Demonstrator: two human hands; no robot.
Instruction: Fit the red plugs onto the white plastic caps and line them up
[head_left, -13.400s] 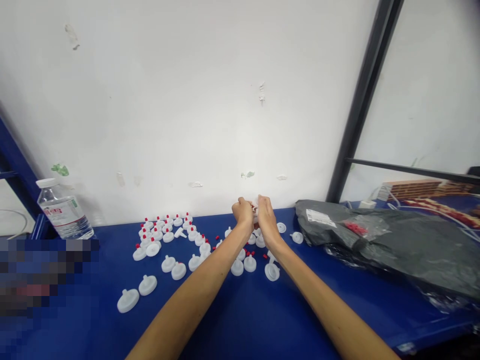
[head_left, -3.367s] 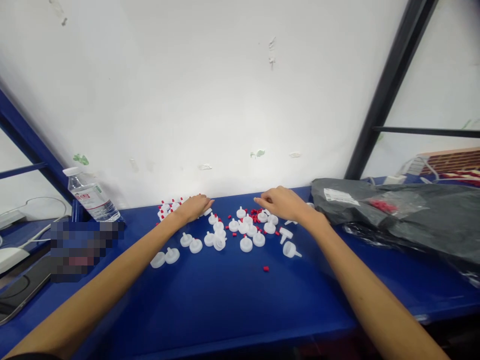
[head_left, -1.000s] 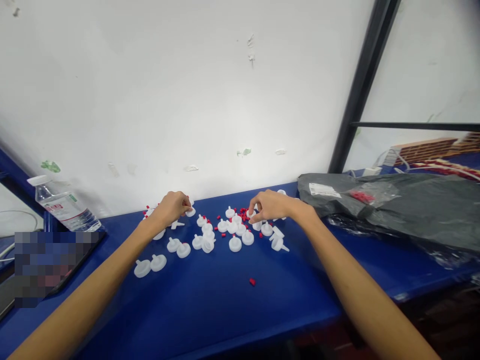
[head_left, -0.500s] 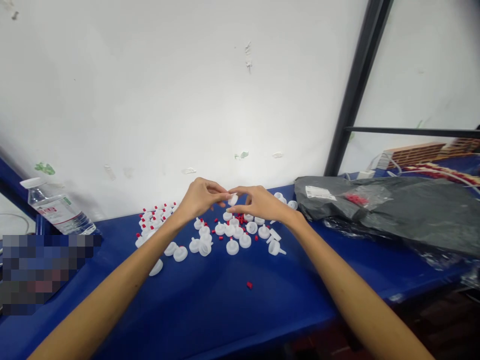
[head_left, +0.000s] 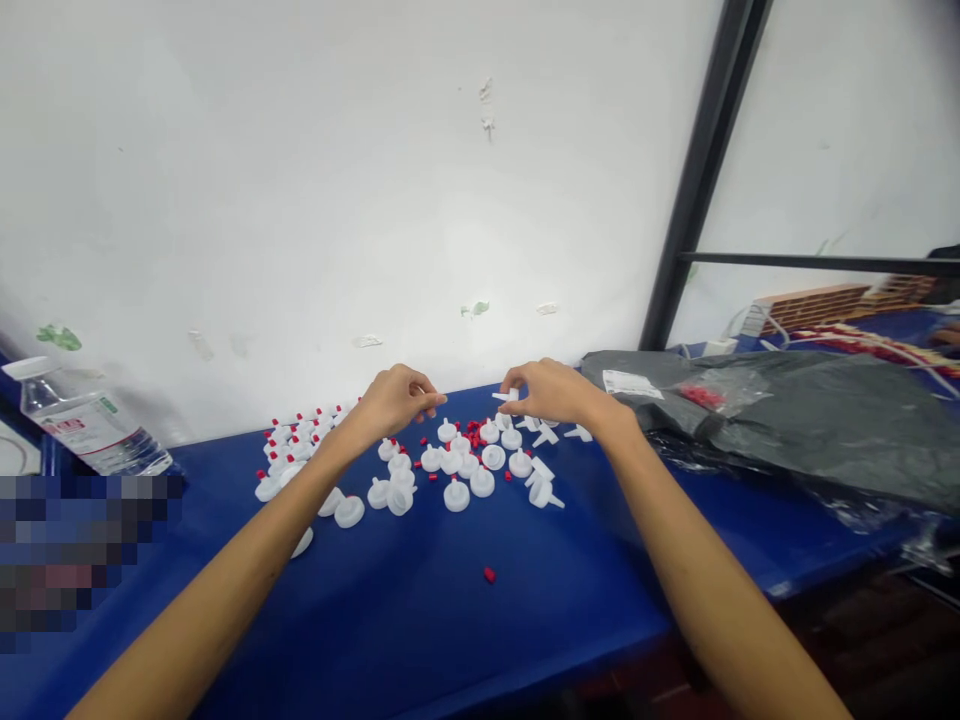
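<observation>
My right hand (head_left: 553, 389) is closed around a white nozzle cap (head_left: 509, 396), whose thin spout points left, above the back of the blue table. To its left, my left hand (head_left: 399, 397) is raised with thumb and fingers pinched together; whatever may be between them is too small to make out. Loose white nozzle caps (head_left: 456, 495) lie below and between both hands, around a small heap of red tips (head_left: 475, 434). Beyond my left forearm stand rows of white nozzle caps with red tips (head_left: 281, 450), partly hidden by the arm.
A single red tip (head_left: 490, 575) lies near the front of the blue table (head_left: 390, 620). At left a clear water bottle (head_left: 97, 425) leans beside a blurred-out area. A grey plastic bag (head_left: 810, 410) covers the right side, near a black metal post (head_left: 686, 190).
My hands have moved apart. The right hand has shifted right with a white nozzle cap, while the left has drawn slightly left. The view has turned a little to the right.
</observation>
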